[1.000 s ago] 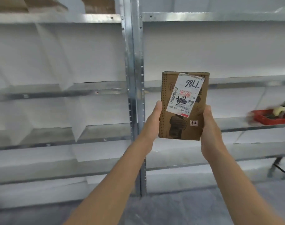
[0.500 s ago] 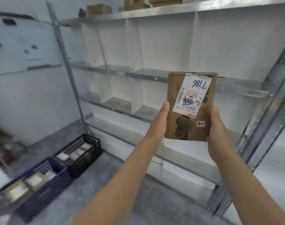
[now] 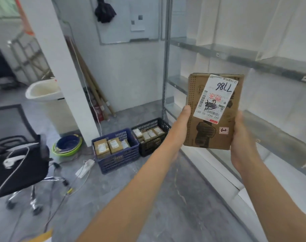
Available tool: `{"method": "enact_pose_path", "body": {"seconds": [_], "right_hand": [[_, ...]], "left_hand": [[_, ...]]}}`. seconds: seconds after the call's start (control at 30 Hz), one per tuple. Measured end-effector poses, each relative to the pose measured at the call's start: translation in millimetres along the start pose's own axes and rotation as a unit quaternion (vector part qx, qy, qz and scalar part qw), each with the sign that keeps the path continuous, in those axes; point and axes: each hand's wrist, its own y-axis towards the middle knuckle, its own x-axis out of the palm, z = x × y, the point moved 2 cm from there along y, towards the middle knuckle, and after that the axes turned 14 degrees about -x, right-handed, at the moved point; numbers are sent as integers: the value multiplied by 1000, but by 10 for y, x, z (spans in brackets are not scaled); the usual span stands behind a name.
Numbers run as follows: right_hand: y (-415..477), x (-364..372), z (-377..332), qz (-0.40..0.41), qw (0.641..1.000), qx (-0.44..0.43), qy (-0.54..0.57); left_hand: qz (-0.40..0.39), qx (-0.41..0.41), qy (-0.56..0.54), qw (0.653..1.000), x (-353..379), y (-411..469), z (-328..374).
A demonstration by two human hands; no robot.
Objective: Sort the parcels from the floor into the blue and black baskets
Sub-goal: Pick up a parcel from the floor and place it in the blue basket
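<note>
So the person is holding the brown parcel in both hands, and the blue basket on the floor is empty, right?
Not quite. The head view shows the blue basket already holds several parcels. The left hand and right hand do hold the brown parcel.

The grey concrete floor [image 3: 192, 206] fills the lower frame. At centre stand two baskets, side by side and touching: the blue basket [image 3: 119, 159] on the left, the black basket [image 3: 148, 148] on the right. Stacked basins [image 3: 68, 147] sit left of the blue basket. A white power strip [image 3: 84, 167] lies at the blue basket's front left corner. A wheeled chair [image 3: 21, 170] stands at lower left.
</note>
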Motion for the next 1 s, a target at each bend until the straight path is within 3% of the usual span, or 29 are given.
{"method": "enact_pose_path", "body": {"seconds": [0.37,0.6,1.0], "right_hand": [[1275,1064,996,-153,987,50,24],[1834,1788,1617,-246,960,130,22],[2722,3687,2732,-290,934,200,-57]], "left_hand": [[153,-67,-73,983,-712,1265,-66],[232,-125,-90,960,-1204,1978,-353],[296,-214,-202,909,-2960,3549,-656]]}}
